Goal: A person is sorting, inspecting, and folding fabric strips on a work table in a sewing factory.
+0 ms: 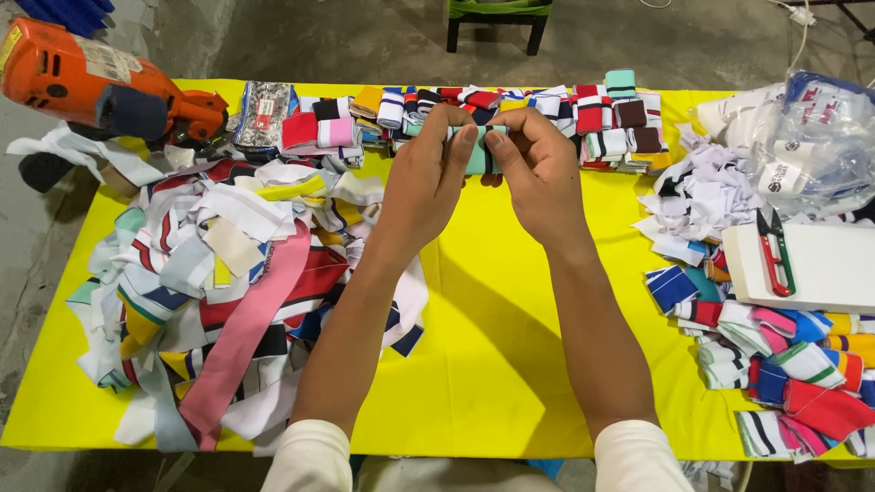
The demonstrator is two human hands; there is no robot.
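Both hands meet over the far middle of the yellow table [483, 364], the left hand [427, 178] and right hand [538, 169] each pinching one end of a small mint-green folded strip [478, 157] between thumb and fingertips, fingers closed snug on it. Just beyond the fingertips runs a row of folded strips [510, 114]; a loose heap of strips [228, 273] lies left of the left wrist. Judging by the grip, the fold keeps neat if both pinches stay level and the edges stay aligned.
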